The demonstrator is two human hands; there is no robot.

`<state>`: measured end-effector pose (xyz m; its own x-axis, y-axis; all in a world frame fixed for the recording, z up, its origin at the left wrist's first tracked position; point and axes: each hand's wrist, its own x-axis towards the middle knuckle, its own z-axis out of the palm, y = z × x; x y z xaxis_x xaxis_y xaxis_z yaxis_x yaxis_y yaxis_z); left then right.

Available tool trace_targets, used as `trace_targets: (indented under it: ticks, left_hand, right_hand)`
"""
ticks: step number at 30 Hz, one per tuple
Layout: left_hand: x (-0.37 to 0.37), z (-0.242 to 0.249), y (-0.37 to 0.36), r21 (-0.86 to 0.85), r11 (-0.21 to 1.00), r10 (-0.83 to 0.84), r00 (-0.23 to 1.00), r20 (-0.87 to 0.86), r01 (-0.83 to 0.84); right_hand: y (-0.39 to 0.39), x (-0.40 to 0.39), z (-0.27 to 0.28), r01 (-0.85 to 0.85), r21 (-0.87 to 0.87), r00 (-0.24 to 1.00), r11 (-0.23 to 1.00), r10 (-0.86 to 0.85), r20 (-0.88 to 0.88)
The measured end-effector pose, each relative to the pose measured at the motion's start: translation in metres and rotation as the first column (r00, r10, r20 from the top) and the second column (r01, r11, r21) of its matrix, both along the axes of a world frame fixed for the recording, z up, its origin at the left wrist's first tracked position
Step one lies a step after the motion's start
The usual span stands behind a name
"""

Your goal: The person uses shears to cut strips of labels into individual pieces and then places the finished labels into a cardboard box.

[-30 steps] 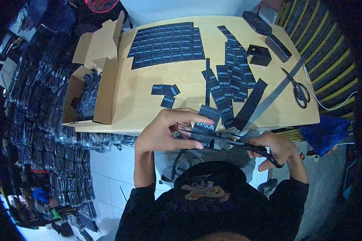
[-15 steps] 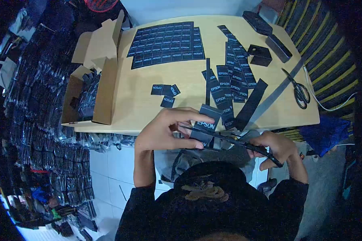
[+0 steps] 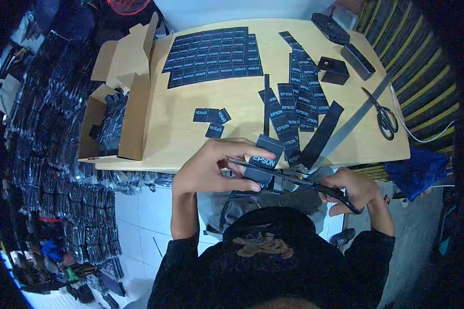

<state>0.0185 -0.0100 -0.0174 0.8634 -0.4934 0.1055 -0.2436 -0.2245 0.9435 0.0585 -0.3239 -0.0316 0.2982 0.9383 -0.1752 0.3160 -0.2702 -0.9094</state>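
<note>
My left hand (image 3: 203, 167) pinches a black strip of EPSON labels (image 3: 267, 147) between thumb and fingers, just past the table's front edge. My right hand (image 3: 353, 188) grips the handles of black scissors (image 3: 314, 186). Their blades lie across the strip between two printed labels, pointing toward my left palm. Whether the strip is cut through cannot be seen. Beyond my left hand, a few separate EPSON labels (image 3: 210, 115) lie on the table (image 3: 175, 123). Several uncut label strips (image 3: 287, 110) overlap beyond the blades, beside a plain black strip (image 3: 322, 134).
Uncut EPSON sheets (image 3: 211, 51) lie at the back. An open cardboard box (image 3: 134, 118) with dark pieces stands left. A second pair of scissors (image 3: 386, 118), a black holder (image 3: 333, 70) and dark cases (image 3: 358, 62) are at right. Bundled dark packets (image 3: 87, 216) fill the left side.
The scissor blades look closer together across the strip, and my right hand's fingers have shifted slightly. My left hand stays almost still.
</note>
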Motion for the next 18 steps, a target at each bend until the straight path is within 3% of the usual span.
trace_targets:
  ticks: [4,6,8,10,12,14,16,18]
  left_hand:
    - [0.0,0.001,0.003,0.023,1.0,-0.003,0.994,-0.108,0.005]
    - [0.002,0.0,0.004,-0.006,1.0,0.016,0.988,-0.151,-0.017]
    - [0.006,-0.006,0.007,-0.02,1.0,0.007,0.988,-0.151,-0.01]
    - [0.012,-0.006,0.01,-0.004,0.995,0.101,0.978,-0.184,-0.103]
    - [0.027,-0.033,0.027,0.017,0.992,0.127,0.985,-0.115,-0.126]
    - [0.044,-0.05,0.045,0.105,0.971,0.224,0.97,-0.091,-0.215]
    - [0.061,-0.062,0.057,0.173,0.957,0.245,0.968,-0.05,-0.233]
    - [0.067,-0.061,0.065,0.28,0.92,0.311,0.945,-0.102,-0.273]
  right_hand:
    - [-0.003,-0.003,-0.008,0.058,0.026,0.998,0.998,-0.058,0.001]
    - [-0.002,-0.005,-0.006,0.119,-0.041,0.993,0.992,-0.118,0.026]
    - [-0.001,-0.006,-0.014,0.136,0.002,0.99,0.991,-0.136,0.027]
    - [-0.005,-0.008,-0.022,0.204,0.011,0.979,0.979,-0.204,0.024]
    - [-0.012,-0.012,-0.026,0.234,-0.011,0.971,0.972,-0.233,0.047]
    - [-0.021,-0.019,-0.035,0.37,-0.079,0.928,0.925,-0.372,-0.003]
    - [-0.03,-0.027,-0.051,0.404,-0.051,0.912,0.913,-0.407,-0.056]
    - [-0.032,-0.035,-0.057,0.509,-0.065,0.849,0.859,-0.513,-0.131]
